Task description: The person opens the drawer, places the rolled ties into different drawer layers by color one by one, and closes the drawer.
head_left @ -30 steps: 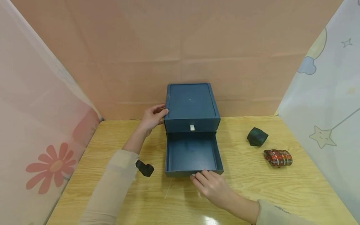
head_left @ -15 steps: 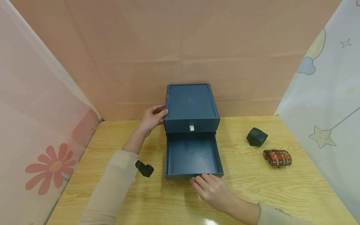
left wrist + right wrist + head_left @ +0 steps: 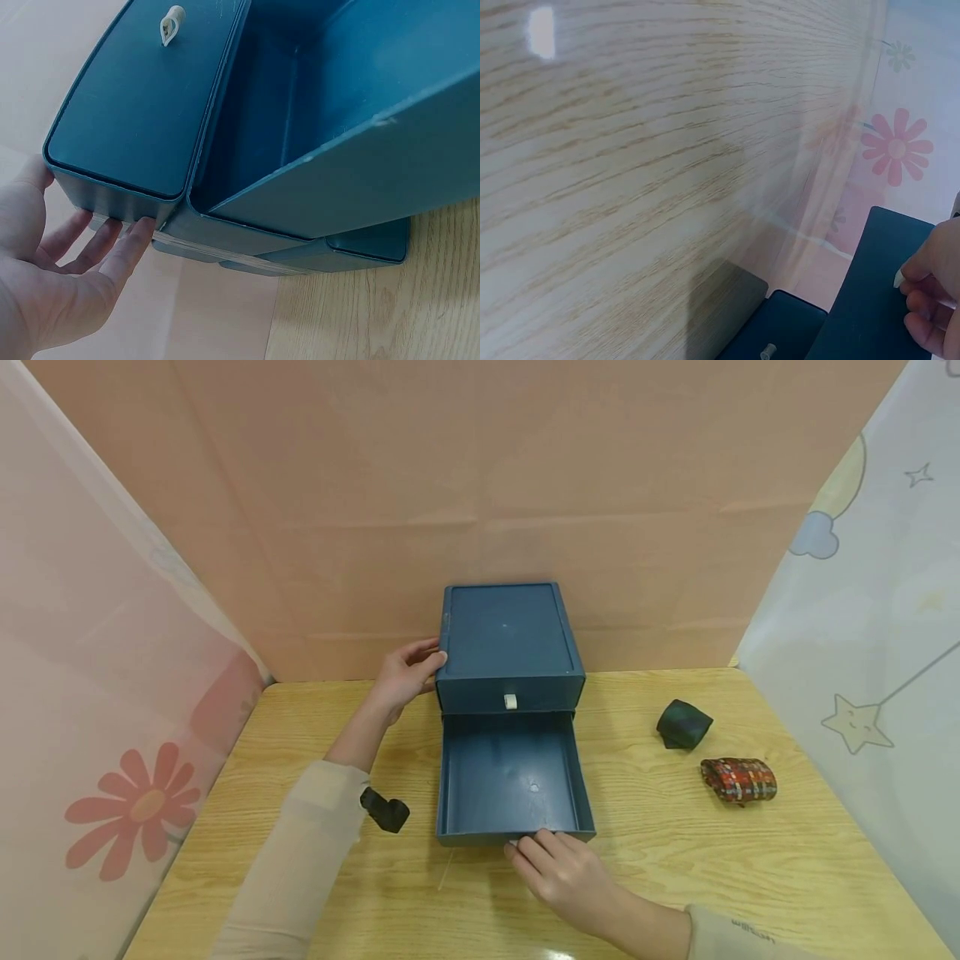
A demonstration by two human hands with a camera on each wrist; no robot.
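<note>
Fingers of my right hand curl onto the near front edge of the pulled-out lower drawer, pinching at its small pull tab, which they mostly hide. That forearm comes in from the near right, sleeve cut off at the frame. My left hand reaches to the far left corner of the blue drawer box, fingers relaxed and slightly apart, thumb on the top edge, steadying it. The upper drawer sits closed with its white tab showing. The box stands at the far middle of the wooden table. I can read no writing or labels anywhere.
</note>
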